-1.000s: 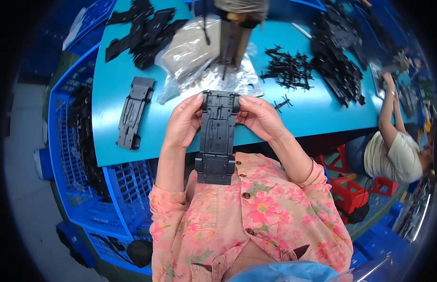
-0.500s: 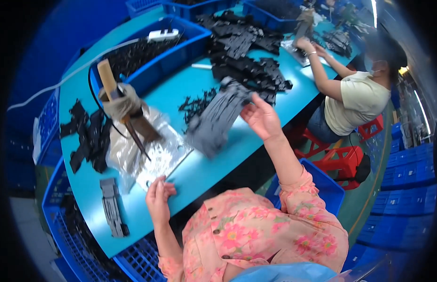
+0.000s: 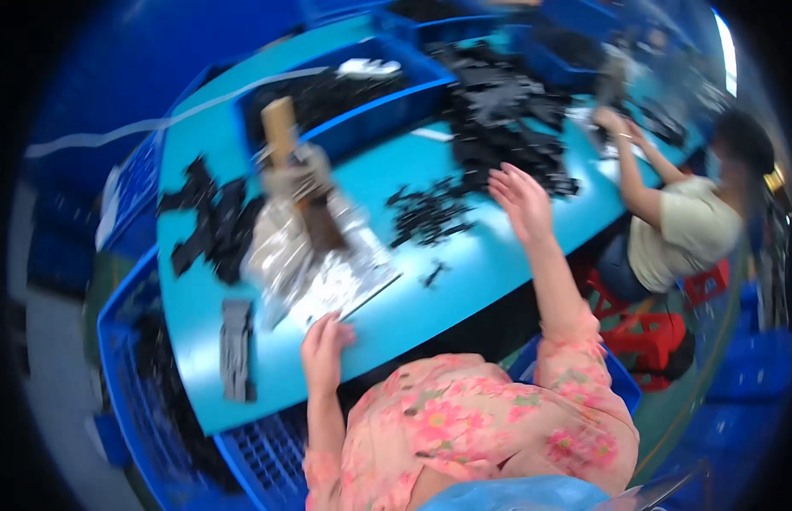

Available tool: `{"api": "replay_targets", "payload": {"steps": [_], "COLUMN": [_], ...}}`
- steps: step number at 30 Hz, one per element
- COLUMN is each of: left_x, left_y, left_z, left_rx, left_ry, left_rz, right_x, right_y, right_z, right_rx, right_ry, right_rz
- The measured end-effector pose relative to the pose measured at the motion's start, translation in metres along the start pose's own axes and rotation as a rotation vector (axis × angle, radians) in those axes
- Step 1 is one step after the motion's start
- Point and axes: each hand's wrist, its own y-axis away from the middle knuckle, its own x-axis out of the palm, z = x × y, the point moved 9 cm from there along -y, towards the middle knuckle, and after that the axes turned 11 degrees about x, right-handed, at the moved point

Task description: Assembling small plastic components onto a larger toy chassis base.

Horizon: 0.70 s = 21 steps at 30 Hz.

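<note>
My right hand (image 3: 522, 200) is stretched out over the turquoise table (image 3: 464, 272), fingers spread and holding nothing, next to a big heap of black plastic parts (image 3: 506, 128). A smaller pile of thin black pieces (image 3: 430, 213) lies just left of it. My left hand (image 3: 325, 345) rests near the table's front edge, fingers touching a clear plastic bag (image 3: 315, 272) with small parts in it. A grey-black flat plastic panel (image 3: 236, 349) lies on the table to the left of that hand.
A wooden-handled tool stand (image 3: 298, 175) rises from the bag. A blue crate (image 3: 362, 94) of black parts sits at the back, more black parts (image 3: 208, 221) at the left. Another person (image 3: 677, 221) sits at the right end. Blue crates (image 3: 183, 426) stand below the table.
My right hand has let go of the black panel it carried toward the heap and is now spread with nothing in it. My left hand stays at the table edge. The view swung right.
</note>
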Motion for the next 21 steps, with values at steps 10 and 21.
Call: {"api": "replay_targets", "payload": {"steps": [10,21], "left_x": [0.019,-0.02], "left_y": [0.003,0.01], "left_z": [0.001,-0.08], "left_rx": [0.011,-0.133], "left_ry": [0.089,0.05], "left_rz": [0.264,0.614], "right_x": [0.077,0.09], "right_y": [0.139,0.126], "right_z": [-0.079,-0.085], "right_rx": [-0.537,-0.58], "right_ry": [1.543,1.819], "right_rz": [0.109,0.01]}}
